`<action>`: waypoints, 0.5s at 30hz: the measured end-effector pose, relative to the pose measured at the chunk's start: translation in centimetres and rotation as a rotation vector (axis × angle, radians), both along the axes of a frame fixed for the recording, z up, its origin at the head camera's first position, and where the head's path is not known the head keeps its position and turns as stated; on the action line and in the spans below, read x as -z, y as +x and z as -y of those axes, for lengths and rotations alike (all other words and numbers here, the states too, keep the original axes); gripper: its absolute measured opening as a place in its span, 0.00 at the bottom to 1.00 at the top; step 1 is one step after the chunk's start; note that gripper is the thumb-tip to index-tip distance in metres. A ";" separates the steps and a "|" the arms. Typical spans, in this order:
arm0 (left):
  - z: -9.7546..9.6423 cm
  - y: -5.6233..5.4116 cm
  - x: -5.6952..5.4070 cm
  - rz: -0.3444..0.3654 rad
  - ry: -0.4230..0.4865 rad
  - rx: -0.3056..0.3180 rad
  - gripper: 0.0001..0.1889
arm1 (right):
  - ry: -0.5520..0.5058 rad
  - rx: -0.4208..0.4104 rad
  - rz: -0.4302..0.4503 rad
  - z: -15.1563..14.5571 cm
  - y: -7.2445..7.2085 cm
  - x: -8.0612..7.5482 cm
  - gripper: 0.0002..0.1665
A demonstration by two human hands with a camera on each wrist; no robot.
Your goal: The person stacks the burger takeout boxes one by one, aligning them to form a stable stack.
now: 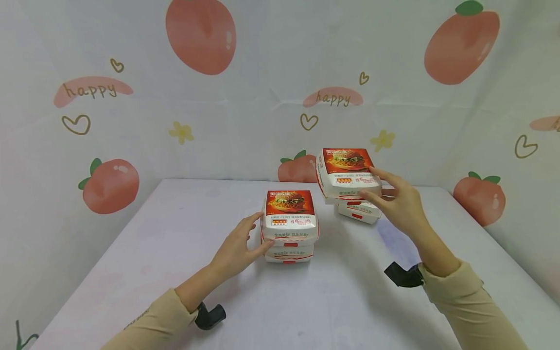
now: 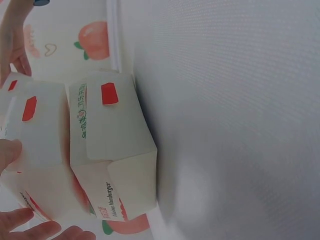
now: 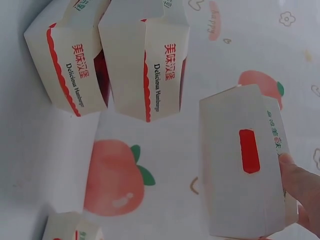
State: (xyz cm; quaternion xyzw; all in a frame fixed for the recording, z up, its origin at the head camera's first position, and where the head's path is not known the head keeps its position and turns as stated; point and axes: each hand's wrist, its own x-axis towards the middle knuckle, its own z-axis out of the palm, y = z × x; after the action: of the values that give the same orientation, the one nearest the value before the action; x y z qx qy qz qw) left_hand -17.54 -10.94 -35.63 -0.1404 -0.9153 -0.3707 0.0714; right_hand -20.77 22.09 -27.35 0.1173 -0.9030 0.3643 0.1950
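Observation:
Two white-and-red cardboard hamburger boxes stand stacked at the middle of the table. My left hand (image 1: 236, 250) holds the upper hamburger box (image 1: 290, 228) at its left front corner, thumb on the front and fingers along the left side. Beneath it sits the lower hamburger box (image 1: 288, 253). Raised at the right, another hamburger box (image 3: 225, 165) is tilted in my right hand (image 1: 400, 201), gripped by its right side. In the head view it overlaps a hamburger box (image 1: 359, 213) on the table, hiding that box's top.
The white table (image 1: 197, 214) ends at a cloth backdrop (image 1: 245, 107) printed with peaches, hearts and the word "happy". A black camera mount (image 1: 210, 317) sticks out at the left wrist, and a second black mount (image 1: 404, 275) at the right wrist.

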 end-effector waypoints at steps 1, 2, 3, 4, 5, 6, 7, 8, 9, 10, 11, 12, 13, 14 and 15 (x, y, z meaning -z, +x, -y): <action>0.0 0.0 0.0 0.001 0.001 0.000 0.38 | 0.001 -0.003 0.002 0.1 0.0 0.0 0.37; 0.0 0.0 -0.1 0.001 0.002 0.000 0.38 | 0.003 -0.003 0.006 0.2 0.0 0.0 0.37; 0.0 0.1 -0.1 0.002 0.002 0.000 0.38 | 0.007 -0.004 0.008 0.2 0.1 0.0 0.37; 0.0 0.1 -0.1 0.004 0.003 0.000 0.38 | 0.012 -0.002 0.012 0.3 0.1 0.0 0.37; 0.0 0.1 -0.1 0.005 0.004 0.000 0.38 | 0.017 -0.002 0.016 0.4 0.2 0.0 0.37; 0.0 0.1 -0.1 0.005 0.004 0.000 0.38 | 0.020 -0.001 0.017 0.5 0.2 -0.1 0.38; 0.0 0.1 -0.1 0.006 0.004 -0.002 0.38 | 0.024 -0.001 0.018 0.6 0.2 -0.1 0.38; 0.0 0.1 -0.1 0.007 0.004 -0.003 0.38 | 0.025 -0.003 0.019 0.7 0.3 -0.1 0.38; 0.0 0.1 -0.1 0.007 0.004 -0.004 0.38 | 0.027 -0.006 0.020 0.8 0.3 -0.1 0.38; 0.0 0.1 -0.1 0.008 0.004 -0.004 0.38 | 0.027 -0.010 0.021 0.8 0.3 -0.1 0.38; 0.0 0.1 -0.1 0.009 0.005 -0.005 0.38 | 0.025 -0.015 0.018 0.9 0.3 -0.1 0.38; 0.0 0.1 -0.1 0.010 0.006 -0.006 0.38 | 0.021 -0.022 0.016 1.0 0.3 -0.1 0.38; 0.0 0.1 -0.1 0.012 0.006 -0.006 0.38 | 0.017 -0.028 0.014 1.0 0.3 -0.1 0.38; 0.0 0.1 -0.1 0.012 0.007 -0.006 0.38 | 0.012 -0.035 0.012 1.1 0.3 -0.1 0.38; 0.0 0.1 -0.1 0.012 0.007 -0.006 0.38 | 0.008 -0.041 0.007 1.2 0.3 -0.1 0.38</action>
State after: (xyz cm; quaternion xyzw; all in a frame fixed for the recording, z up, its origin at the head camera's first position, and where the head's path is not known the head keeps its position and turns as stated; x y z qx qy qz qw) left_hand -17.40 -10.91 -35.53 -0.1351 -0.9149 -0.3744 0.0675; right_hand -20.44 20.92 -27.22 0.1352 -0.9026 0.3649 0.1841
